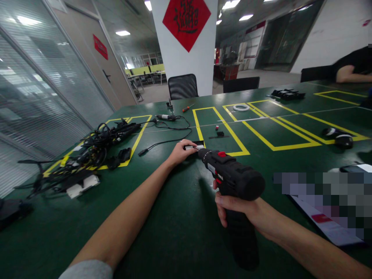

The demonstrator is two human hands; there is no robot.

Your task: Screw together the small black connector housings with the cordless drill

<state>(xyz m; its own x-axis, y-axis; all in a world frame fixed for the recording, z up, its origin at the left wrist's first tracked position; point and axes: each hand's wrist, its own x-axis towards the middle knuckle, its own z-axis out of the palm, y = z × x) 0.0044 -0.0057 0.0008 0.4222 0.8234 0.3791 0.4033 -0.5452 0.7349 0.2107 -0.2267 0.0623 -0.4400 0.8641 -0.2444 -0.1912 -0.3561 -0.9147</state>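
Observation:
My right hand is wrapped round the grip of a black cordless drill with red accents. Its chuck points away from me, toward my left hand. The fingers of that hand are closed on a small black and silver-white part lying low at the table. The drill's tip meets the part or stops very close to it; contact is too small to make out. Part of the piece is hidden under my fingers and behind the chuck.
Tangled black cables heap up on the left of the green table. An orange screwdriver, a white ring and small black pieces lie farther back. A computer mouse sits at right; a person's arm rests beyond.

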